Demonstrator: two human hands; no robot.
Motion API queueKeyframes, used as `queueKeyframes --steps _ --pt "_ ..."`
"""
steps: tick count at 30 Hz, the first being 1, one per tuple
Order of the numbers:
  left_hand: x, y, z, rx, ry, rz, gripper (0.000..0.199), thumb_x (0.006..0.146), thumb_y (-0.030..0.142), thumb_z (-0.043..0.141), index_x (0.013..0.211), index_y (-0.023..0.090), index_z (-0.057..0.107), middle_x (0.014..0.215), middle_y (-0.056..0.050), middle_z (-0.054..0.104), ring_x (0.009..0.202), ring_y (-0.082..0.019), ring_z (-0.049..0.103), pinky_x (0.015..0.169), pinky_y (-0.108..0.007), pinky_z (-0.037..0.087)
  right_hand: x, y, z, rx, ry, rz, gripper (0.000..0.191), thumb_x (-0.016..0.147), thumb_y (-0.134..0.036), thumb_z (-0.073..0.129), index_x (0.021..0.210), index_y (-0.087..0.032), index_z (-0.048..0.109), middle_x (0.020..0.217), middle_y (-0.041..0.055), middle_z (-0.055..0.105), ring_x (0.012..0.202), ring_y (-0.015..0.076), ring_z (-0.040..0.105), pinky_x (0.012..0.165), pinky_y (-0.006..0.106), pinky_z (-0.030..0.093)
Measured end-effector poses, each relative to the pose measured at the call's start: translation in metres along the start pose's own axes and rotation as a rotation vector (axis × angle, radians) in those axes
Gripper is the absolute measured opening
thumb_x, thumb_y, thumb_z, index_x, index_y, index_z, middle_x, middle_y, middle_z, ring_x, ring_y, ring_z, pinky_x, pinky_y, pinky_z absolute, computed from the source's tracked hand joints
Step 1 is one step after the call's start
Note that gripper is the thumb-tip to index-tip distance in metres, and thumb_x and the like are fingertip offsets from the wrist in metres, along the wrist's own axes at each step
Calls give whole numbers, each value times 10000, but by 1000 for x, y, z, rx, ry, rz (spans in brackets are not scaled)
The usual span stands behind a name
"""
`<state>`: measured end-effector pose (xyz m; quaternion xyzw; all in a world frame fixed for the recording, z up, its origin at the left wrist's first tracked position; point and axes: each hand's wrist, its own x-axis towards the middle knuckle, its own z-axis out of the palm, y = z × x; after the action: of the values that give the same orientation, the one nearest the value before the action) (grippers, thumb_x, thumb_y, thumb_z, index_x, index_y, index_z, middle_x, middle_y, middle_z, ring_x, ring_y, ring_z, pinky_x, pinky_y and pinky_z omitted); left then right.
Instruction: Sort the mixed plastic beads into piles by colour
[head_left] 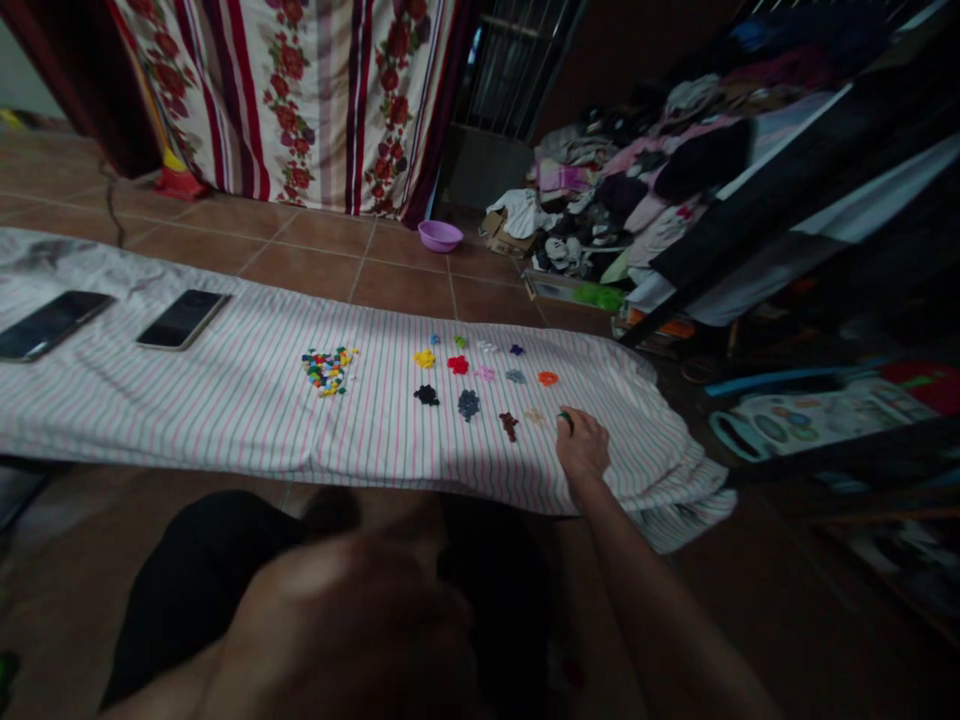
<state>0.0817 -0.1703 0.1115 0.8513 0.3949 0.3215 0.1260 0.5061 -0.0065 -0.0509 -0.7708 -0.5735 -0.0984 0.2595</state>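
My right hand (583,440) rests on the striped cloth (390,440), right of a small beige pile (533,415); its fingers are curled and what they hold, if anything, is hidden. My left hand (360,610) is a blur low in the view, close to the camera, off the cloth. Small pieces lie sorted by colour: black (427,395), dark grey (469,404), brown (509,425), yellow (424,358), red (458,365), pink (484,373), grey (515,376) and orange (547,378). A mixed-colour pile (327,371) sits to their left.
Two phones, one at the far left (56,325) and another (184,319) beside it, lie on the cloth. Beyond are a purple basin (440,236), a floral curtain (315,100) and heaped clothes (637,180). A dark frame (750,220) slants along the right.
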Motion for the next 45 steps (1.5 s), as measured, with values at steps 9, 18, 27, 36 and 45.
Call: queueKeyframes --steps 9,18,27,36,45 --pt "53 -184 -7 256 136 -762 304 754 237 391 945 157 613 1050 -88 610 861 -188 580 839 -398 480 1 3 4 75 82 -29 410 872 -300 324 1114 -180 632 1168 112 614 1089 229 498 972 405 342" --pt "17 -251 32 603 317 -756 300 788 267 402 942 71 567 970 -153 555 1015 -328 491 836 -494 392 3 -5 -20 216 340 262 395 838 -417 328 897 -155 617 882 131 647 850 239 571 815 407 428" --pt "26 -238 31 722 158 -623 344 835 323 326 936 97 564 1004 -195 582 1067 -324 497 888 -448 382 16 -164 -32 757 -97 -5 341 737 -536 582 787 -199 552 648 -15 582 538 129 563 531 244 452" --pt "22 -241 36 637 240 -681 327 840 290 333 972 110 573 1110 -181 592 1163 -305 471 988 -422 341 -30 -304 24 773 -483 -352 215 867 -318 450 912 -210 630 802 8 605 669 123 591 628 242 479" --pt "23 -240 37 632 251 -682 308 835 274 353 971 114 578 1140 -187 589 1188 -306 469 1001 -439 331 -46 -331 63 487 -390 -311 250 865 -254 503 1054 -259 666 940 33 596 775 147 585 734 262 452"
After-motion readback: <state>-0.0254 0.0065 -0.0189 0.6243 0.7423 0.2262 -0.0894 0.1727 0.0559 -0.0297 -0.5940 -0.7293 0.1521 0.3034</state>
